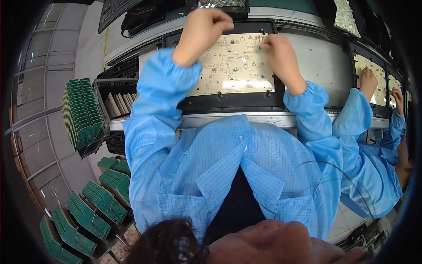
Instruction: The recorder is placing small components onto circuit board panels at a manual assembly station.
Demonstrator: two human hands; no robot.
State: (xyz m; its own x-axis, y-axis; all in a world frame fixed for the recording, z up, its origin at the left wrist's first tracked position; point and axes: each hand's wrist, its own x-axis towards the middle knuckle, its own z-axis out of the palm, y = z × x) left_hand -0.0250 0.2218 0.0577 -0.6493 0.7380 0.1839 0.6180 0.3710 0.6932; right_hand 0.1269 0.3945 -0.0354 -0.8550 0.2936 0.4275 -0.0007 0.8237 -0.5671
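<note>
A cream printed circuit board [241,82] with several small components lies in a black carrier frame [202,103] before me. My left hand [204,31] is raised over the frame's far left part, close to a dark bin of small shiny parts [222,3]. Its fingertips are pinched together, and whatever is between them cannot be made out. Over the board's right edge, my right hand [282,57] is closed with curled fingers, somewhat smeared by motion. Its fingertips are near the board's far right corner, and any small part in them is hidden.
A metal conveyor rail [250,119] runs along the near side. To the right, co-workers' hands [368,80] are over other boards in frames. A container of pale parts [346,17] stands far right. Racks of green circuit boards [81,114] stand left; a dark keyboard [116,11] lies far left.
</note>
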